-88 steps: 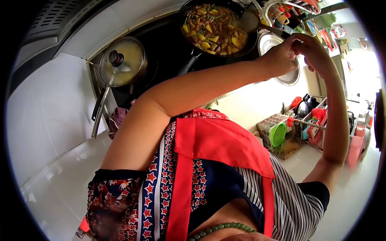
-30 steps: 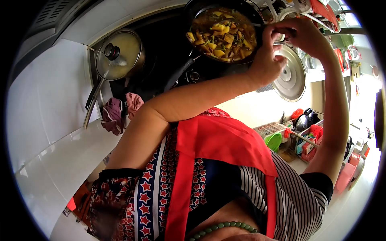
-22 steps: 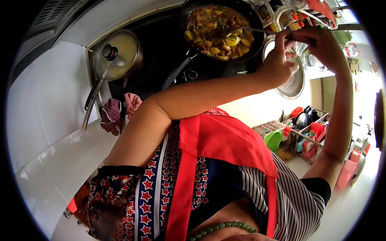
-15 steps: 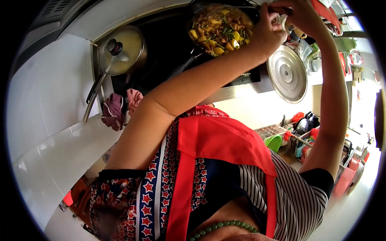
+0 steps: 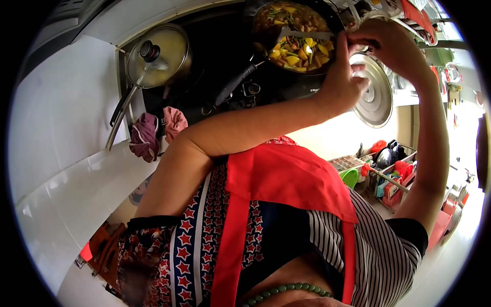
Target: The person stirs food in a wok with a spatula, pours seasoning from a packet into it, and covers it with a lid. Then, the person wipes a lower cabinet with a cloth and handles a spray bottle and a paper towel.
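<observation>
A dark wok [image 5: 335, 16] holds a saucy stew [image 5: 299, 53] with yellow chunks and green pieces. The grey blade of a spatula [image 5: 309, 35] lies across the stew, its rear end hidden behind my fingers. My right hand [image 5: 381, 37] is closed around the spatula's handle at the wok's right rim. Just below it is my left hand [image 5: 348, 77], its index finger pointing up by the handle and its other fingers apart. Whether that index finger touches the handle I cannot tell. A round metal lid [image 5: 376, 97] leans behind my left hand.
On the stove's left stands a saucepan [image 5: 186, 66] under a glass lid [image 5: 166, 43]. The wok's black handle [image 5: 235, 84] points toward me. A purple cloth [image 5: 145, 137] and a pink cloth [image 5: 175, 123] hang at the counter edge. Storage racks [image 5: 388, 176] stand at lower right.
The wok appears lower and further right in view. The spatula blade now shows over the stew. Both hands have shifted lower, and the whitish thing by my left fingers no longer shows.
</observation>
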Motion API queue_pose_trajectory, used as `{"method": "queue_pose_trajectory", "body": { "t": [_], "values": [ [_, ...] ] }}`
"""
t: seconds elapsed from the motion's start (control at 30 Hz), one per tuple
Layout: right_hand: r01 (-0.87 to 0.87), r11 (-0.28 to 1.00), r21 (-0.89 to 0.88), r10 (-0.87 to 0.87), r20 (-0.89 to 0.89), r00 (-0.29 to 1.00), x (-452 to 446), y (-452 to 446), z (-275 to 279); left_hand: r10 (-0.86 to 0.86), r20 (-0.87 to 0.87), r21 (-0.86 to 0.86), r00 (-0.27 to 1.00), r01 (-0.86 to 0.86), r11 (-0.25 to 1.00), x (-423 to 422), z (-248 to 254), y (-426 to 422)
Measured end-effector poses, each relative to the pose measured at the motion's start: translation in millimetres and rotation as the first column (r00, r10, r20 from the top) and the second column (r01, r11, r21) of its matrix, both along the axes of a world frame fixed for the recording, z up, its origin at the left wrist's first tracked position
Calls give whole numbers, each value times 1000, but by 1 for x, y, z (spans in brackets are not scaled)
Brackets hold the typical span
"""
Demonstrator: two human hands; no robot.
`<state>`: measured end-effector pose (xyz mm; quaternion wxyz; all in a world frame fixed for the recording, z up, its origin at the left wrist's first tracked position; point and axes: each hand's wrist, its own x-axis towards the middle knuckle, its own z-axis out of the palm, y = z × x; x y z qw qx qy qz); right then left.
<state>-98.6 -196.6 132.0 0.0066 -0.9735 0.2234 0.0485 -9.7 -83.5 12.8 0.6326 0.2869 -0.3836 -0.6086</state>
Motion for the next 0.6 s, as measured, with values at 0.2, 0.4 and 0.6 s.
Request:
{"method": "queue_pose_trajectory", "body": {
  "t": [0.2, 0.4, 0.6],
  "values": [
    [307, 951, 36, -309, 49, 950, -40, 58, 11, -173, 70, -96, 982, 179, 979, -22, -1, 25],
    [465, 835, 293, -516, 124, 848, -62, 79, 39, -223, 183, -183, 958, 256, 949, -26, 20, 27],
    [513, 792, 330, -554, 37, 832, -59, 78, 62, -219, 318, -217, 923, 295, 930, -15, 33, 30]
  ]
}}
